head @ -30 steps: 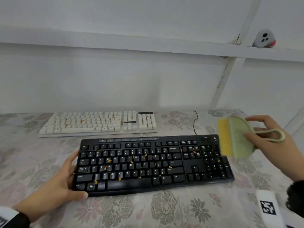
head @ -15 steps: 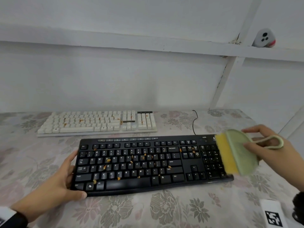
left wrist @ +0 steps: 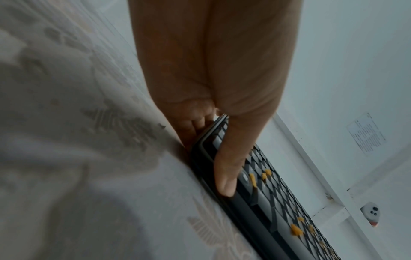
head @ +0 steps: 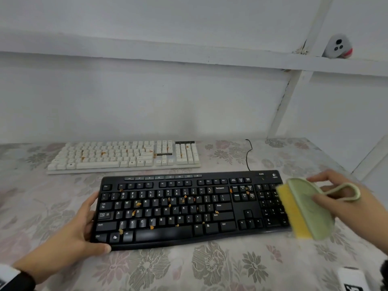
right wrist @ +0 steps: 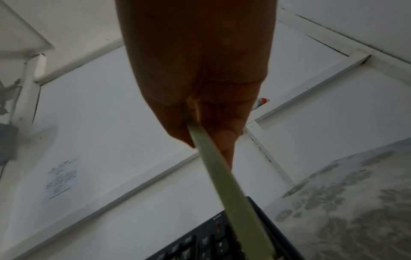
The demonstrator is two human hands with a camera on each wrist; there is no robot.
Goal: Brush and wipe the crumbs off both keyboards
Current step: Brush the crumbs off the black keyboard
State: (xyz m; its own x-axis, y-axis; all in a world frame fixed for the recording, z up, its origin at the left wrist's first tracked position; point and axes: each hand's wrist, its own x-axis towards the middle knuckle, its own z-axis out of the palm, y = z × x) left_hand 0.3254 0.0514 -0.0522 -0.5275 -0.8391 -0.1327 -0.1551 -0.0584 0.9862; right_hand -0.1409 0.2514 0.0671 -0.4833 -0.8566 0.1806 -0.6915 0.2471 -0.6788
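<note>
**Brush at the right end of the black keyboard**

Nearest, at 7 o'clock in the head view, the left hand (head: 69, 238) grasps the left end of the black keyboard (head: 189, 208): the thumb (left wrist: 227, 168) lies on the front corner beside the Ctrl key and the other fingers are curled round the left edge. At 5 o'clock, a white tag (head: 352, 279) with a black square pattern shows at the bottom edge; its pattern is cut off and cannot be read.

At 3 o'clock the right hand (head: 344, 204) pinches the loop handle of a pale green brush (head: 308, 208) with yellow bristles. The brush is blurred and its bristles stand at the number pad, at the right end of the black keyboard; I cannot tell if they touch the keys. This keyboard carries the marks "K200" and "Logitech" on its upper right corner. Orange crumbs (head: 137, 204) lie scattered on its letter keys.

Both keyboards lie on a flowered tablecloth (head: 210, 267). Behind, at 11 o'clock, the white keyboard (head: 126, 156) has crumbs also. A black cable (head: 249, 154) runs back from the black keyboard at 1 o'clock.

Farthest, at 2 o'clock, a small white device (head: 338, 47) with a red part sits on a white ledge (head: 189, 55). In the wrist views a paper label (right wrist: 62, 177) is on the wall; its text is too small to read.
</note>
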